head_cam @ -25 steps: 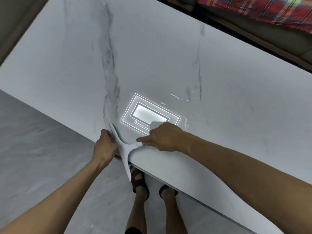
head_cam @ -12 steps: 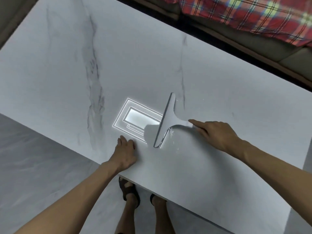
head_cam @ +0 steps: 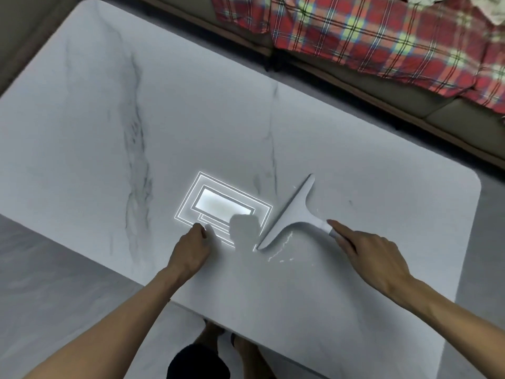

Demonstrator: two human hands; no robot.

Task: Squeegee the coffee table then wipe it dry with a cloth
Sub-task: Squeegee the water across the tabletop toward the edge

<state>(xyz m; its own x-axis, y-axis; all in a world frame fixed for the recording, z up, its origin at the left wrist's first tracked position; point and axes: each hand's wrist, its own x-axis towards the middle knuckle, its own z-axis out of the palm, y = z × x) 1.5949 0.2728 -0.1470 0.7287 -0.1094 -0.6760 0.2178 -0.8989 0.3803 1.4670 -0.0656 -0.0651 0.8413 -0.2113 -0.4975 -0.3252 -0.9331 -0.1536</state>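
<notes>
The white marble coffee table [head_cam: 191, 119] fills most of the frame, with a plaid blanket [head_cam: 369, 31] across the upper right. Right of centre, the squeegee [head_cam: 295, 212] lies blade-down on the tabletop, its blade running diagonally. The right hand [head_cam: 374, 258] grips its handle end, forefinger stretched along it. The left hand [head_cam: 191, 250] rests on the table at lower centre, fingers loosely bent and holding nothing. Thin water streaks [head_cam: 281, 250] glint beside the blade.
</notes>
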